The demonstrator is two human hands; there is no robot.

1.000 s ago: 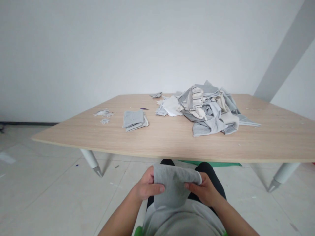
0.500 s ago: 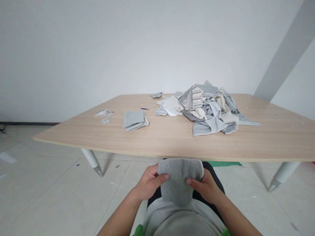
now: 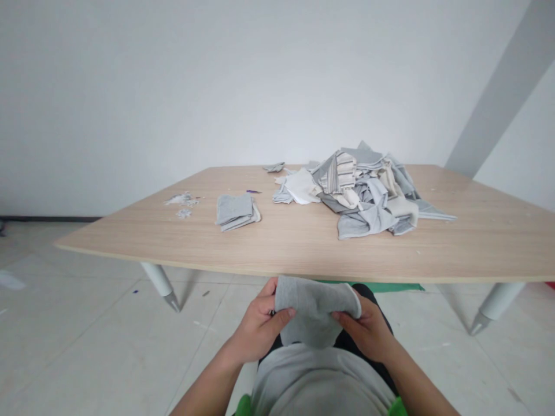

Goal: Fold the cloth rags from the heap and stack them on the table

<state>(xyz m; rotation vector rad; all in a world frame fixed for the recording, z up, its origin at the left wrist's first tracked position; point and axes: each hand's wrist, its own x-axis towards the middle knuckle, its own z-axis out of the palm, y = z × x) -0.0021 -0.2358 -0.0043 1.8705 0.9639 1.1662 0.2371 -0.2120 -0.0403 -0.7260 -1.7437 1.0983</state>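
Note:
A grey cloth piece [image 3: 313, 309] hangs between my hands over my lap, just in front of the table's near edge. My left hand [image 3: 263, 319] pinches its left side, thumb on the front and fingers behind. On the right side my right hand [image 3: 366, 326] grips it the same way, most of its fingers hidden by the fabric. The cloth's upper part looks folded over, and its lower end droops toward my shirt. A small stack of folded grey cloths [image 3: 236, 211] lies on the table ahead and to the left.
On the wooden table [image 3: 277, 248], a large heap of grey, beige and striped cloths [image 3: 368, 190] sits right of centre. A purple slim tool [image 3: 253, 191] lies behind the stack. White scraps [image 3: 182, 200] are scattered at left. A small grey cloth [image 3: 274, 167] rests near the back edge.
Both hands still hold the grey cloth. Its lower end has risen slightly and its top edge now slants down to the right. The left hand has tilted a little upward.

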